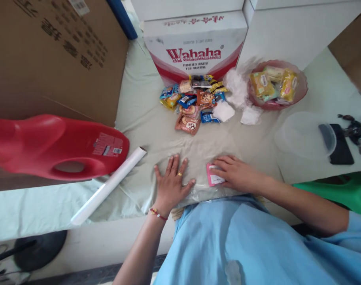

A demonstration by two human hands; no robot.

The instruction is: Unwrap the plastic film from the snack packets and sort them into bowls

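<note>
My left hand [171, 185] lies flat with fingers spread on a clear plastic bag [195, 192] at the table's near edge. My right hand [235, 172] rests palm down on the same bag, its fingers lying over a small pink packet [212, 175]. A pile of wrapped snacks [193, 102] sits farther back in the middle of the table. A pink bowl [300, 93] holding yellow snack packs stands at the back right.
A red plastic jug [58, 146] lies on its side at the left, a white roll [109, 184] beside it. A Wahaha carton [195, 47] stands behind the snacks. Crumpled white wrappers [238, 93], a clear lidded container [305, 136] and a black phone [340, 148] lie on the right.
</note>
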